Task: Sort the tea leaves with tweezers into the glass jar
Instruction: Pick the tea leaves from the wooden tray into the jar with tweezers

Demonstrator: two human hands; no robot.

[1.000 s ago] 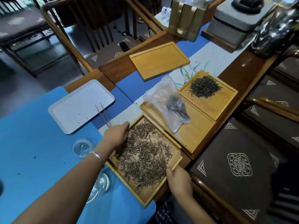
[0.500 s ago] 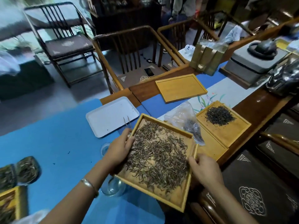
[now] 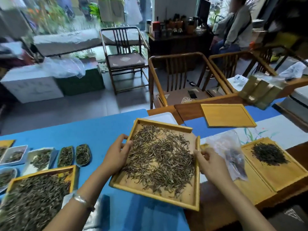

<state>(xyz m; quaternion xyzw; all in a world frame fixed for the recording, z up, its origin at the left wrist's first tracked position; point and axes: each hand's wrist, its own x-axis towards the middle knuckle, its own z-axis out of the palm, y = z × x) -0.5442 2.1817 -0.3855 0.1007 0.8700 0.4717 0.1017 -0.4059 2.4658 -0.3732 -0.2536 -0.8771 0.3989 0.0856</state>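
Yellow-tan bamboo tray (image 3: 116, 185) covered with olive-brown tea leaves (image 3: 160, 157). Blue table cover (image 3: 80, 130) seen beneath. Far-right tray (image 3: 227, 115) plain honey yellow. Near-black leaf pile (image 3: 268, 153) at right. White runner (image 3: 283, 129) painted with green leaves. Silver bracelet (image 3: 80, 199) worn.

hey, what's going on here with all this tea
A person holds a wooden tray of loose tea leaves above the blue table, left hand gripping its left edge, right hand its right edge. No tweezers or glass jar are in view, so sorting hasn't started.
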